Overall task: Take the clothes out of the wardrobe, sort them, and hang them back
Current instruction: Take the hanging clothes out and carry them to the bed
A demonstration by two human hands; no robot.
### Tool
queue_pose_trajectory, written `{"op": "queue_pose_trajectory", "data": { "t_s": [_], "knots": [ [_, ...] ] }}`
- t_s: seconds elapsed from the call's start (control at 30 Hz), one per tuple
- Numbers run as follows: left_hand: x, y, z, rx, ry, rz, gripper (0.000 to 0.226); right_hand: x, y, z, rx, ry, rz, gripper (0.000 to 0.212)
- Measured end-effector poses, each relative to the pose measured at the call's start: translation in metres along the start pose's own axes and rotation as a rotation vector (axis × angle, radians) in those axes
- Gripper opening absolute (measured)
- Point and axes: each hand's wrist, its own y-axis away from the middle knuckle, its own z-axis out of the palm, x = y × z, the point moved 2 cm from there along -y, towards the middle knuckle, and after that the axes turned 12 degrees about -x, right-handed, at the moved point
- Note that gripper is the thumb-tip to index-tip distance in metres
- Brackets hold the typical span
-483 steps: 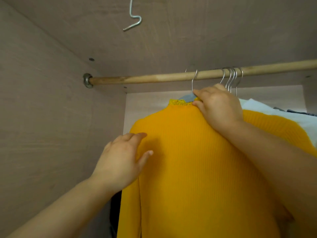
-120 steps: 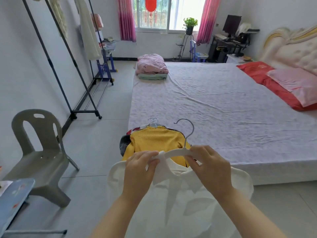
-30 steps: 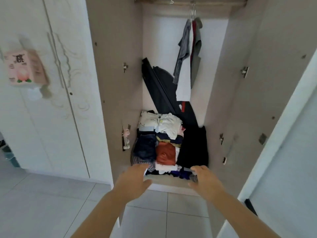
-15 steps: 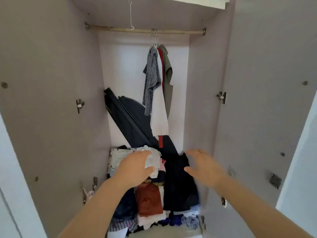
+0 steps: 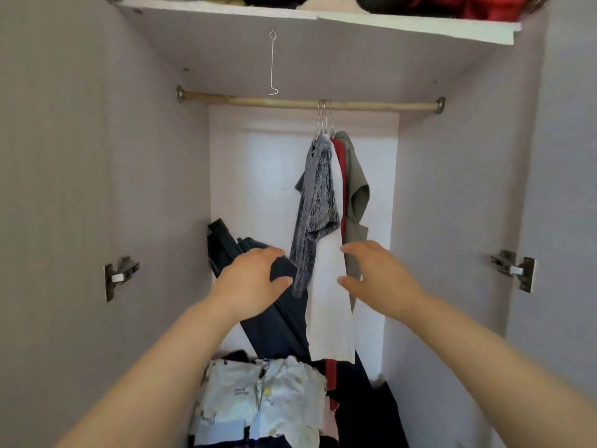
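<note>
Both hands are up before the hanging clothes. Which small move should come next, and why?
Probably reach up to the hanger hooks on the wooden rod and lift one off: left hand and right hand are open and empty, and shirts hang there.

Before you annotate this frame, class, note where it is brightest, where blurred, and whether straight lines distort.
Head view: the white back panel is brightest, slightly washed out; the side walls dimmer; left hand and right hand look soft, the hanging clothes sharper; the rail slants and walls splay, a wide-angle effect.
</note>
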Motion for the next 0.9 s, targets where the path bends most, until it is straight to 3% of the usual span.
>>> {"op": "queue_pose_trajectory", "data": {
  "t_s": [0.2, 0.37, 0.6, 0.9],
  "knots": [
    [-0.007, -0.089, -0.036, 0.199, 0.006, -0.014, 0.052, 0.002, -0.108, -0.041, 0.158, 0.06, -0.202, 0.054],
    [-0.026, -0.15, -0.055, 0.308, 0.023, -0.021, 0.049, -0.012, -0.175, -0.067, 0.314, 0.273, -0.312, 0.048],
    [-0.05, -0.231, -0.069, 0.409, 0.015, 0.027, 0.047, -0.013, -0.27, -0.084, 0.441, 0.375, -0.165, 0.042],
    [-0.089, -0.315, -0.076, 0.462, 0.009, 0.109, 0.048, 0.033, -0.365, -0.092, 0.388, 0.742, 0.078, 0.044]
  ]
}}
